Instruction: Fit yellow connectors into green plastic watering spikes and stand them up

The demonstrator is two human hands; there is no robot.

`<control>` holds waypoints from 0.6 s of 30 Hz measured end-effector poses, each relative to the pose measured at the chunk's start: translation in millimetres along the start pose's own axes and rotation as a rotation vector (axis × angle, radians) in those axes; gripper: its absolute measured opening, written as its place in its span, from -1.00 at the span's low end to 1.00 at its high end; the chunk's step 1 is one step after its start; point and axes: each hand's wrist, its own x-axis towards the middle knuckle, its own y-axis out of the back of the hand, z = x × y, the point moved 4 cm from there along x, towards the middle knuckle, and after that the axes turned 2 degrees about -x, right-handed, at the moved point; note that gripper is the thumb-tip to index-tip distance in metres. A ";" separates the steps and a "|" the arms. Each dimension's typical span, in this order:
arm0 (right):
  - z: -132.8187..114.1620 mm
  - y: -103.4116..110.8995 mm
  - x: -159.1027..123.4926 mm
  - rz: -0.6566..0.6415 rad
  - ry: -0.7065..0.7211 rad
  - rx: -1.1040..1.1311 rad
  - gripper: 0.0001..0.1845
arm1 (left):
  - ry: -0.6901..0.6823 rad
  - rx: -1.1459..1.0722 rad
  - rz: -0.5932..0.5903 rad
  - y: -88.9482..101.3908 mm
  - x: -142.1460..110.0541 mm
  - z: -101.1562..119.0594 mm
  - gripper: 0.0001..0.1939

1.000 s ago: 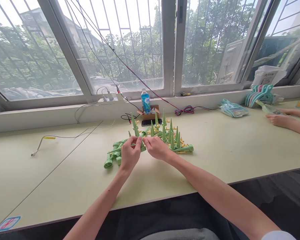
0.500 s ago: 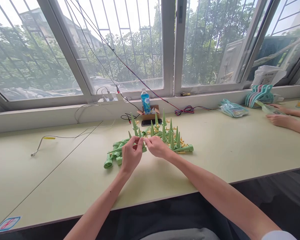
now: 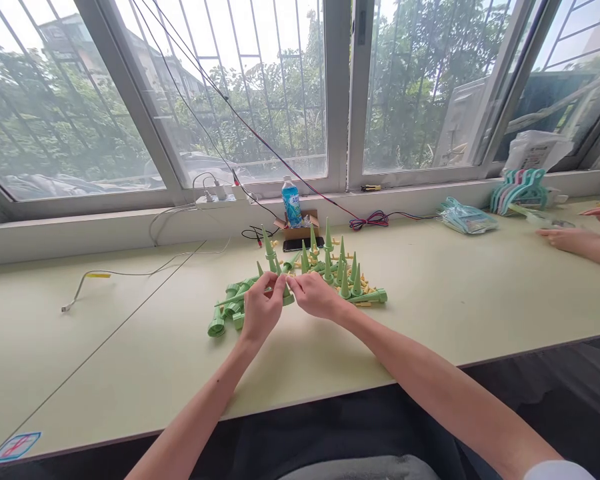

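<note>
My left hand (image 3: pixel 260 310) and my right hand (image 3: pixel 314 293) meet over a pale table (image 3: pixel 130 353), both pinched on one green plastic cone spike (image 3: pixel 283 291) held between them. Just behind the hands several green cones (image 3: pixel 341 270) stand upright among small yellow parts (image 3: pixel 366 288). To the left of my left hand lies a heap of green cones on their sides (image 3: pixel 227 308). The fingertips hide how the held cone is gripped.
A blue-labelled bottle (image 3: pixel 291 203), a small cardboard box (image 3: pixel 303 227) and a black phone (image 3: pixel 303 245) sit by the window sill. Cables (image 3: pixel 130 272) trail across the left. At the far right another person's hands (image 3: pixel 575 237) work near packets (image 3: pixel 466 217) and hangers (image 3: pixel 520 189).
My hands stay together on the green cone, shifting only slightly. At the far right the other person's farther hand has lifted.
</note>
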 end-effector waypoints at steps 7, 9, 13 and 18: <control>-0.2 -0.4 -0.9 -0.017 0.023 -0.038 -0.52 | 0.059 -0.090 -0.046 -1.7 0.5 -2.7 -0.68; 0.0 -0.6 -1.0 -0.021 0.021 -0.043 -0.52 | 0.059 -0.095 -0.044 -1.6 0.4 -2.2 -0.69; -0.1 -1.1 -1.4 -0.021 0.009 -0.059 -0.51 | 0.043 -0.073 -0.032 -1.5 0.7 -1.1 -0.69; 1.5 -2.6 -1.8 -0.033 -0.020 -0.081 -0.51 | 0.013 -0.018 -0.015 -1.3 0.0 2.0 -0.70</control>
